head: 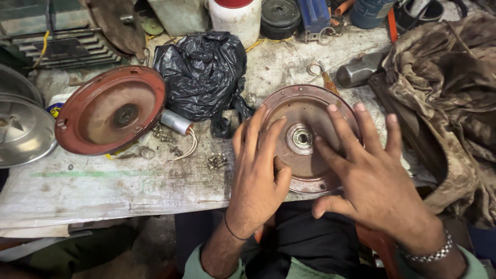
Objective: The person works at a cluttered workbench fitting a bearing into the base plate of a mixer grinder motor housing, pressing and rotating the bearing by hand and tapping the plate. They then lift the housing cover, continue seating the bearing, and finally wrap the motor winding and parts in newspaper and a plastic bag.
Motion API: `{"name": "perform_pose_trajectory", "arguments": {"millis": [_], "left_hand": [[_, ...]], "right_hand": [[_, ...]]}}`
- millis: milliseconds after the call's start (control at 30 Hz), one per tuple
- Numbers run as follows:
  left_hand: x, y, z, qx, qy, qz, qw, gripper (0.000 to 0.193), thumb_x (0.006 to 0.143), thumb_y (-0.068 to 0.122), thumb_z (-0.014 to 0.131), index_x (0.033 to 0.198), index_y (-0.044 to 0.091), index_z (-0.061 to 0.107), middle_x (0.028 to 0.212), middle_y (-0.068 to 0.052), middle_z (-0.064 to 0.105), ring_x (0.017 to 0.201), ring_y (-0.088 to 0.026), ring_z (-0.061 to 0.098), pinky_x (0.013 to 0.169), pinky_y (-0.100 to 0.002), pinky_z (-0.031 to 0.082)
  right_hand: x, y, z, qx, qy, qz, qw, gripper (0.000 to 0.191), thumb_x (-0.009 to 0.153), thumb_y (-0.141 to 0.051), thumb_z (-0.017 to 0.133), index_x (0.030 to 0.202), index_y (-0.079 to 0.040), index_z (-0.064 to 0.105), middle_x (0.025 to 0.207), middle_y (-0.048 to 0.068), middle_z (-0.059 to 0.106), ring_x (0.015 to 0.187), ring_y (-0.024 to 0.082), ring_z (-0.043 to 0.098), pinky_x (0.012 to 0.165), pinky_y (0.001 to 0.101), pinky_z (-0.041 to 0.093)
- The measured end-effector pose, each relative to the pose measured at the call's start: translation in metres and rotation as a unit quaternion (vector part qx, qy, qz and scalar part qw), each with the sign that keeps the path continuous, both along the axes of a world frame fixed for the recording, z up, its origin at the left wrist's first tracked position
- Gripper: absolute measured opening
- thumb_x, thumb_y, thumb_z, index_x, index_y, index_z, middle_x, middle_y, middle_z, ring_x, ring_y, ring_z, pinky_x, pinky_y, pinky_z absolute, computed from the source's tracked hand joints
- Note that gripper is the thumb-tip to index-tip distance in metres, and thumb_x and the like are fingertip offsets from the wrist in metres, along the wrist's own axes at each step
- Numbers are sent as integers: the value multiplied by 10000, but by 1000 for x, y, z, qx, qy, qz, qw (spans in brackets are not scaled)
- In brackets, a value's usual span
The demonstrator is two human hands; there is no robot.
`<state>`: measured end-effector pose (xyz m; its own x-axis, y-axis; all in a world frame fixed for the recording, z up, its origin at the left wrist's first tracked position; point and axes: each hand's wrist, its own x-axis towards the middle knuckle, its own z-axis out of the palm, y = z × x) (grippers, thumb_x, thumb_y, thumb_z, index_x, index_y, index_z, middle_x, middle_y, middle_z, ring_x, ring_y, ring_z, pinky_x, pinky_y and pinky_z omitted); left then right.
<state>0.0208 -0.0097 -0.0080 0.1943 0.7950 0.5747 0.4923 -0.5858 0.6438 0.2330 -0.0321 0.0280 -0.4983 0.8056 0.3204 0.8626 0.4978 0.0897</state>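
A round rust-red metal cover [305,106] with a shiny bearing [301,138] at its centre lies flat near the bench's front edge. My left hand [258,165] rests palm-down on its left side, fingers spread. My right hand [367,170] lies spread over its right side, fingertips close to the bearing. Neither hand grips anything. A second red dish-shaped cover [111,109] leans tilted at the left.
A crumpled black plastic bag [204,72], a small silver capacitor [175,122] with white wires and loose screws [217,161] lie between the covers. Scissors [323,75] and a hammer head [359,70] lie behind. Dirty cloth [444,93] fills the right; silver housings [20,129] the left.
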Motion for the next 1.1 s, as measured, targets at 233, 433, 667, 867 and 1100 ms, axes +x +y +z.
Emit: {"name": "perform_pose_trajectory", "arguments": {"millis": [233, 433, 667, 867, 1100], "left_hand": [[0, 0, 0, -1, 0, 1, 1000, 736, 760, 10, 617, 1481, 42, 468, 1618, -244, 337, 1457, -498, 341, 1224, -584, 324], [0, 0, 0, -2, 0, 1, 1000, 733, 771, -8, 606, 1489, 40, 464, 1628, -249, 334, 1461, -498, 342, 1223, -579, 331], [1, -1, -1, -2, -5, -4, 1000, 734, 769, -11, 602, 1488, 34, 458, 1621, -251, 335, 1462, -500, 343, 1223, -579, 332], [0, 0, -1, 3, -2, -1, 1000, 738, 769, -11, 604, 1491, 35, 460, 1618, -250, 338, 1459, -496, 344, 1224, -578, 325], [0, 0, -1, 4, -2, -3, 1000, 713, 777, -2, 615, 1475, 27, 475, 1612, -248, 350, 1466, -488, 343, 1227, -575, 322]], "right_hand": [[-11, -1, 0, -9, -5, -3, 1000, 1162, 696, -926, 339, 1389, -12, 528, 1625, 239, 257, 1497, 488, 195, 1130, 754, 94], [-7, -3, -5, -3, -4, -1, 1000, 1141, 726, -904, 340, 1375, 15, 532, 1627, 260, 244, 1491, 499, 189, 1116, 751, 97], [-5, 1, -4, -1, 10, 1, 1000, 1117, 734, -893, 349, 1408, -20, 521, 1636, 257, 232, 1511, 487, 168, 1141, 742, 111], [1, -1, 0, 6, 41, 13, 999, 1133, 771, -862, 351, 1515, -13, 445, 1628, 269, 250, 1497, 497, 193, 1142, 723, 133], [57, -3, 37, 56, -46, -213, 974, 784, 945, -617, 536, 1559, -130, 509, 1409, 270, 556, 1248, 460, 510, 1044, 606, 417]]}}
